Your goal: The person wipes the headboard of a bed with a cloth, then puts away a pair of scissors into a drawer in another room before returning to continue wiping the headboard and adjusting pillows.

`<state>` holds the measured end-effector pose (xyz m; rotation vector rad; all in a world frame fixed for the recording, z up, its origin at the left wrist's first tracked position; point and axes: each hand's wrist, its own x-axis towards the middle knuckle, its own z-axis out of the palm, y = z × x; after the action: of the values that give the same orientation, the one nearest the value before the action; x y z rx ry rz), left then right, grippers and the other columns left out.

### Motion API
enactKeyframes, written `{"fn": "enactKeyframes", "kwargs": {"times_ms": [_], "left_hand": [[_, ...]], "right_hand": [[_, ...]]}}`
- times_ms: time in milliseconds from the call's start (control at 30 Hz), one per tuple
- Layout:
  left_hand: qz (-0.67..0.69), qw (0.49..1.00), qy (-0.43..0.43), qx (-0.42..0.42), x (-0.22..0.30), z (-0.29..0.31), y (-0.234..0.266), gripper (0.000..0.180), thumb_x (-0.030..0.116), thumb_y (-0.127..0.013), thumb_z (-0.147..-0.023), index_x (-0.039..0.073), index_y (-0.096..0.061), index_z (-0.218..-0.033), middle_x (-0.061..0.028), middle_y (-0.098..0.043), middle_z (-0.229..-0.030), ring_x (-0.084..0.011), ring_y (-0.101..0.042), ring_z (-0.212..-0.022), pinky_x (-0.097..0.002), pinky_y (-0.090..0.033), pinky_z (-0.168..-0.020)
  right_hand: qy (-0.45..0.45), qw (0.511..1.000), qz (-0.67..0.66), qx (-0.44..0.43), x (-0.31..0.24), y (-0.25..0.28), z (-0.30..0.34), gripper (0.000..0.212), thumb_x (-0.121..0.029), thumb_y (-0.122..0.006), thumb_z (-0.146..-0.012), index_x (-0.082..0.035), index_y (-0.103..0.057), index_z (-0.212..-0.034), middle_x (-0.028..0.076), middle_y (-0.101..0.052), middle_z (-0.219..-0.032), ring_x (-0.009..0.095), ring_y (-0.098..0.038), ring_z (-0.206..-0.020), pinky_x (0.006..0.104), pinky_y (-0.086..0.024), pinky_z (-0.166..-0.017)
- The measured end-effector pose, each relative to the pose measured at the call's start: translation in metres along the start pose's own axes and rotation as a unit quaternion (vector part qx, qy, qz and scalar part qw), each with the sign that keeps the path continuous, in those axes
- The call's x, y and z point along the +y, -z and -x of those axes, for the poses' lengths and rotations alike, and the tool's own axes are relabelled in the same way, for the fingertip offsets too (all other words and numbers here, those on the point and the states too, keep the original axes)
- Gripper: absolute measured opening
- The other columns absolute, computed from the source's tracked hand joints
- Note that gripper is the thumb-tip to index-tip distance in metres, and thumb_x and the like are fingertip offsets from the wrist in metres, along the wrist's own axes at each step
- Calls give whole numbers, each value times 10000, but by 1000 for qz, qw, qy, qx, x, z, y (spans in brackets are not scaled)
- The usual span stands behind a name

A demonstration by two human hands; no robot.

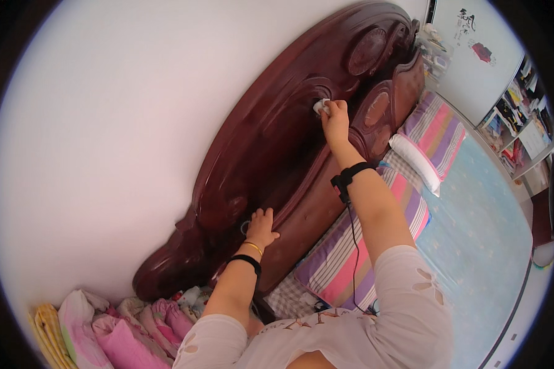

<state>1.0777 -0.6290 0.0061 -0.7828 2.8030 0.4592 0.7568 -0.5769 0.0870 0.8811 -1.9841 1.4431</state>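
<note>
A large, dark red-brown carved wooden headboard [252,160] runs diagonally against the white wall. My right hand [336,124] is stretched out to its upper part, closed on a crumpled white cloth [321,107] that is pressed to the carved panel. Most of the cloth is hidden by my fingers, so I cannot tell whether it is fabric or tissue. Lower down, my left hand [262,229] rests on the headboard's ledge with its fingers spread and nothing in them. A small pale ring-shaped thing [245,228] shows beside its fingers.
Striped pillows [351,249] and another striped pillow with a white side [428,141] lie along the headboard on a light blue bed [474,215]. Folded pink bedding [129,338] is piled at the lower left. A black cable [354,246] hangs from my right wrist strap. Shelves [523,123] stand far right.
</note>
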Motion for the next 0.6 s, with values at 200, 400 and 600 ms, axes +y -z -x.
{"fn": "enactKeyframes", "kwargs": {"times_ms": [200,400,600], "left_hand": [[23,999,3,-22,-2,-1,6,727,149,-794,-622,48,-383,-1214,-194,-443,-1179,-365,-427,-1119,-403,-411,-924],[34,999,2,-23,6,-6,7,707,125,-786,-632,38,-379,-1203,-195,-446,-1183,-369,-421,-1135,-410,-409,-933],[33,999,-4,-24,4,-5,7,702,137,-797,-619,38,-385,-1180,-190,-461,-1164,-364,-435,-1120,-413,-413,-926]], "right_hand": [[60,997,53,-14,1,-14,4,97,2,-586,-735,-8,-543,-822,175,-484,-862,367,-533,-720,399,-460,-633],[-30,998,-20,55,7,5,13,134,-46,-634,-746,-10,-563,-854,160,-511,-862,337,-544,-790,372,-455,-684],[-48,991,-113,54,-39,13,-71,295,-161,-671,-748,-5,-599,-987,150,-510,-959,295,-526,-884,349,-440,-777]]}}
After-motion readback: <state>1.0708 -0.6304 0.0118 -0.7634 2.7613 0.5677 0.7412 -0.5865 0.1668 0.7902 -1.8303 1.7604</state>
